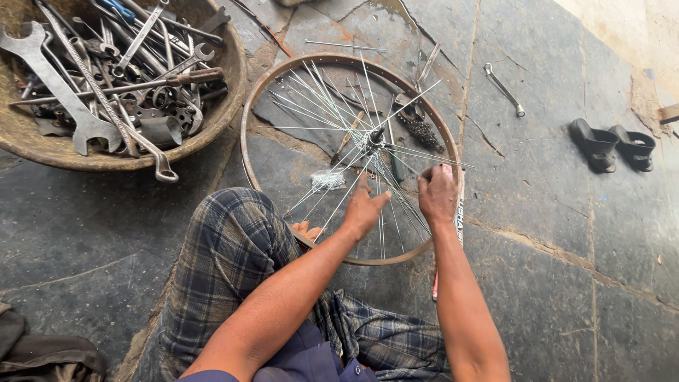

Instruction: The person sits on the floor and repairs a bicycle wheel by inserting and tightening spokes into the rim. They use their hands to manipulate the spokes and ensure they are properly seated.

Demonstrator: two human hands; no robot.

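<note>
Bicycle wheel rim [283, 85] lies flat on the cracked stone floor [552, 212], right in front of the seated person's checked-cloth knee [233, 240]. It is a rusty brown hoop with a hub [375, 136] at its centre and thin silver spokes [332, 99] fanning out loosely, many not reaching the rim. A narrow white label strip with red print [460, 212] sits on the rim at 4 o'clock.

The left hand [364, 209] rests among the spokes at 6 o'clock of the hub, fingers spread apart and clamped on nothing. The right hand [438, 194] is curled at the rim's 4 o'clock edge; whether it pinches a spoke I cannot tell.

At 10 o'clock of the wheel stands a round basin [226, 106] heaped with spanners [42, 78]. A lone spanner [503, 88] lies at 2 o'clock, and 2 black rubber pieces [612, 145] at 3 o'clock.
</note>
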